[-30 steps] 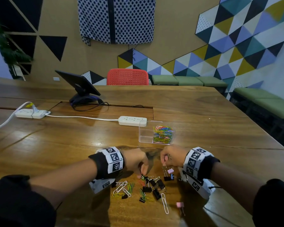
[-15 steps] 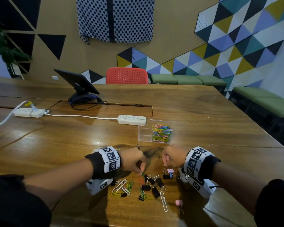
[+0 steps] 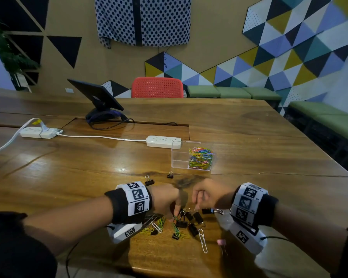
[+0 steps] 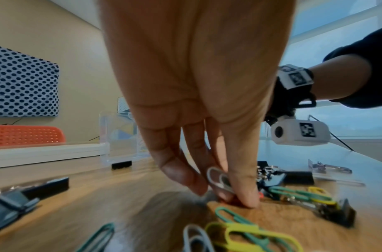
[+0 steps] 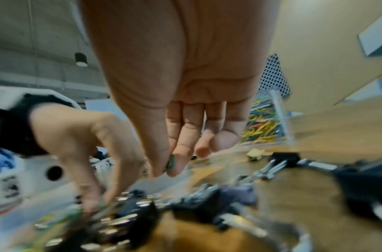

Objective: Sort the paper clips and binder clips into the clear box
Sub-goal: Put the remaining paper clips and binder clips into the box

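A clear box [image 3: 180,157] stands on the wooden table, its right half filled with coloured paper clips [image 3: 201,158]. Near the front edge lies a pile of black binder clips [image 3: 189,222] and loose paper clips [image 3: 203,240]. My left hand [image 3: 169,201] reaches down into the pile and pinches a white paper clip [image 4: 218,179] between thumb and fingers. My right hand [image 3: 206,196] hovers just right of it, thumb and forefinger pinching a small green paper clip [image 5: 171,163]. A pink binder clip [image 3: 221,242] lies at the front right.
Two black binder clips [image 3: 170,175] lie apart between the hands and the box. A white power strip [image 3: 163,141] sits behind the box, another [image 3: 38,132] at far left. A tablet on a stand [image 3: 97,99] and a red chair [image 3: 157,87] are beyond.
Both hands have stayed over the pile. The left hand's fingers dipped back down into the clips; the right hand shifted slightly left and closer to the left hand.
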The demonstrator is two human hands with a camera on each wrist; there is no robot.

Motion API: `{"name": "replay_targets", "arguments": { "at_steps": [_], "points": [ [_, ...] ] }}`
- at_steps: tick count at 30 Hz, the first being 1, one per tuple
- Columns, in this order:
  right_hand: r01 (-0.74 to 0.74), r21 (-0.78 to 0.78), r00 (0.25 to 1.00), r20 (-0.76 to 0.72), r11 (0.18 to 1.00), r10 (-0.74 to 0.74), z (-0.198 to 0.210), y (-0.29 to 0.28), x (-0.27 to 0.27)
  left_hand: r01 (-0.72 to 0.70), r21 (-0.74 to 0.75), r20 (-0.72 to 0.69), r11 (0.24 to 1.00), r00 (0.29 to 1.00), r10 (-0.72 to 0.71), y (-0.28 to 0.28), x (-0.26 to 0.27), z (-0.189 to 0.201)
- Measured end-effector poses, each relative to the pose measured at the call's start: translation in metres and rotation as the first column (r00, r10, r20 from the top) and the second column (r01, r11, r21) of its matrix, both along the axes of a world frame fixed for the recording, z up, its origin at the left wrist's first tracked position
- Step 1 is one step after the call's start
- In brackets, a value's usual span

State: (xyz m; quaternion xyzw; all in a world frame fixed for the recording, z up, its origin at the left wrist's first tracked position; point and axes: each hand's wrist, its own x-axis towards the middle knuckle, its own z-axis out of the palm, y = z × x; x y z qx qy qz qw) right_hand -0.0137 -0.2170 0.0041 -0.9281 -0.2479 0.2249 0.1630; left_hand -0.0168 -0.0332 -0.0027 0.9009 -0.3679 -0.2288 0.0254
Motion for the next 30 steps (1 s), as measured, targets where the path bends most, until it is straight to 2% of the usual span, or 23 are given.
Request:
{"name": "replay_targets", "arguments": {
  "at_steps": [5, 8, 14, 21, 30],
  "points": [
    [-0.103, 0.039, 0.989, -0.098, 0.994, 0.106, -0.001, 0.011, -0.032, -0.012, 0.031, 0.004, 0.999, 1.0, 0.012, -0.002, 0.001, 0.0],
    [-0.102, 0.067, 0.984, -0.138, 0.992, 0.111, -0.004, 0.018, -0.043, -0.006, 0.032, 0.014, 0.999, 1.0, 0.005, -0.001, 0.001, 0.001],
    [-0.155, -0.115, 0.988, -0.045, 0.981, 0.151, -0.003, 0.033, -0.052, -0.059, 0.006, -0.018, 0.998, 0.998, 0.059, 0.015, 0.001, 0.006],
    [-0.16, -0.108, 0.987, -0.042, 0.981, 0.156, -0.001, 0.036, -0.053, -0.146, -0.125, -0.084, 0.981, 0.987, 0.136, 0.044, -0.004, 0.012],
    [-0.147, -0.12, 0.989, -0.005, 0.982, 0.148, -0.003, 0.036, -0.054, 0.006, -0.052, -0.093, 0.999, 0.996, -0.01, 0.04, -0.015, 0.007]
  ]
}}
